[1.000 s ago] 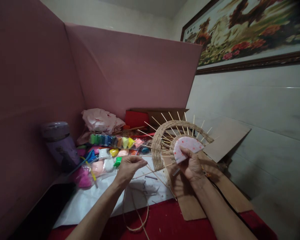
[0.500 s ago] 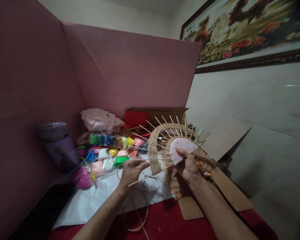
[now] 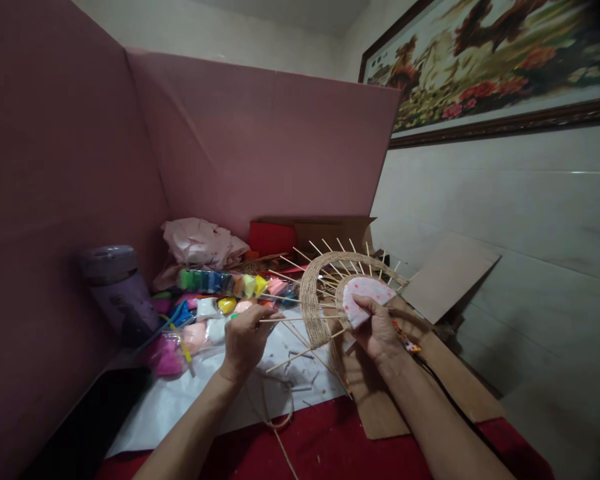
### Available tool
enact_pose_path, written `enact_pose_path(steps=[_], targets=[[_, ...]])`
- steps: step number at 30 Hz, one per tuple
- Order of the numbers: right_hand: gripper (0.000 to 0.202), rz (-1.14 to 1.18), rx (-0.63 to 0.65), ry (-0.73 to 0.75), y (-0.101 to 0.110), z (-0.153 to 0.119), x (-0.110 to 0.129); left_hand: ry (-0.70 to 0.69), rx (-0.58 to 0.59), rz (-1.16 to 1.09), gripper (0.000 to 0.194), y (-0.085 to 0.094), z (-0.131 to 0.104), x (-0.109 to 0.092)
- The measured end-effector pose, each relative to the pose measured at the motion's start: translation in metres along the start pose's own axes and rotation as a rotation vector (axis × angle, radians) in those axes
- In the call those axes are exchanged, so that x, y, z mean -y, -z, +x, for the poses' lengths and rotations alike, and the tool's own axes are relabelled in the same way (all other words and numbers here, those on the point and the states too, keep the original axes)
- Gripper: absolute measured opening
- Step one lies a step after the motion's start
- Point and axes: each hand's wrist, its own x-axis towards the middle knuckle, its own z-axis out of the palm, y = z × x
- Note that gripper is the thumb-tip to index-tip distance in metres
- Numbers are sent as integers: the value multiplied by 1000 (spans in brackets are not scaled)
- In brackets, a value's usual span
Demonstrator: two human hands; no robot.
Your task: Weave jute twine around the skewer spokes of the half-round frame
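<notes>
A half-round frame of thin sticks carries a woven band of brown cord (image 3: pixel 311 300) in an arc around a white half disc with red dots (image 3: pixel 364 298). My right hand (image 3: pixel 377 333) is closed on the half disc, thumb on its face. My left hand (image 3: pixel 247 333) is pinched at the left side, near the tip of a lower stick; what lies between its fingers is too small to make out. Loose cord (image 3: pixel 280 420) hangs in a loop below my left hand and trails to the front edge.
Bags of coloured clay (image 3: pixel 215 307) lie on white paper (image 3: pixel 180 407) at the left, beside a purple tumbler (image 3: pixel 117 293). Brown cardboard (image 3: pixel 380 407) lies under my right arm. A black object (image 3: pixel 95 413) is at the lower left. Pink panels (image 3: pixel 270 140) stand behind.
My left hand has moved left and slightly up, away from the woven band. The frame has shifted slightly right and down in my right hand. The cord loop has changed shape.
</notes>
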Motion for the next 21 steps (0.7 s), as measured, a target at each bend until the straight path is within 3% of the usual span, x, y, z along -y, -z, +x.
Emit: enact_pose_path(steps=[13, 21], targets=[[20, -29, -35, -106, 5, 9, 3, -81, 0, 37, 17, 11, 9, -2], [26, -61, -87, -114, 4, 9, 8, 23, -18, -83, 13, 13, 12, -3]])
